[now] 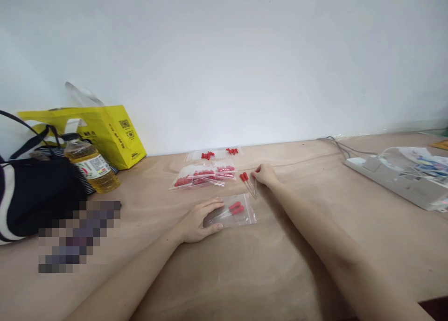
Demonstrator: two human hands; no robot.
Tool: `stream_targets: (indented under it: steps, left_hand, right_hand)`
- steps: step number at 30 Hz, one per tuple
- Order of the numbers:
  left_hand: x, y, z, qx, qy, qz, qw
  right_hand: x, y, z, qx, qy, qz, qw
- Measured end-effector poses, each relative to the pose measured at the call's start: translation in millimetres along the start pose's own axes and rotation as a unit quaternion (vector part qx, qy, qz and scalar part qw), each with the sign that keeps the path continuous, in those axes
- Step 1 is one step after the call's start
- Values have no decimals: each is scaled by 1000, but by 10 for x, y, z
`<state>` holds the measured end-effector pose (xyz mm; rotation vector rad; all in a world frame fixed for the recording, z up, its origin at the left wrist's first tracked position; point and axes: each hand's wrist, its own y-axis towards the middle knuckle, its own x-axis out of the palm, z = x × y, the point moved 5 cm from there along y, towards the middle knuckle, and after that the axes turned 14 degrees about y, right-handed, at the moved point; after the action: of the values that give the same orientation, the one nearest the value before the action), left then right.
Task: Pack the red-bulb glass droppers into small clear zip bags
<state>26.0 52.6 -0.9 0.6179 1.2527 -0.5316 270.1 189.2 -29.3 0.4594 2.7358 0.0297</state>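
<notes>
A clear zip bag [229,220] lies flat on the table, holding two droppers with red bulbs [238,210] and thin clear stems. My left hand [199,222] rests on the bag's left end, thumb and fingers spread apart at its two edges. Beyond the bag, two loose red-bulbed droppers [244,176] lie side by side, stems toward me. Just right of them my right hand [265,175] is closed in a pinch at the top of another dropper [255,189]; its clear stem shows below the fingertips, while the bulb is mostly hidden.
Several filled bags [206,174] of red-bulbed pieces lie farther back, with small red pieces [207,156] behind. On the left stand a yellow bag [122,139], an oil bottle [93,164] and a black bag [38,195]. A power strip [392,183] with cables lies right.
</notes>
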Motion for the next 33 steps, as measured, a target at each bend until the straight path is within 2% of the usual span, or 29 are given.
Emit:
stream_targets:
  steps: [5, 11, 15, 19, 22, 25, 28, 33]
  left_hand:
    - [2, 1, -4, -8, 4, -7, 1000]
    - [16, 6, -2, -5, 4, -3, 1000]
    - [20, 6, -8, -14, 7, -2, 1000]
    - [21, 8, -4, -18, 14, -3, 1000]
    - [16, 10, 6, -10, 13, 3, 1000]
    - [19, 12, 5, -8, 12, 6, 1000]
    - [28, 13, 1, -8, 15, 5, 1000]
    - [31, 14, -1, -9, 16, 6, 1000]
  right_hand:
    - [-127, -60, 77, 31, 100, -13, 994]
    - [-380, -470, 175, 39, 260, -6, 965]
    - [-360, -748, 180, 48, 327, 4, 944]
    - [-250, -905, 140, 85, 408, -7, 909]
    - [-162, -1012, 97, 112, 434, -49, 892]
    - [-111, -1128, 35, 104, 439, -106, 886]
    - [-76, -1219, -29, 70, 400, -174, 897]
    - [4, -1279, -34, 36, 267, -268, 925]
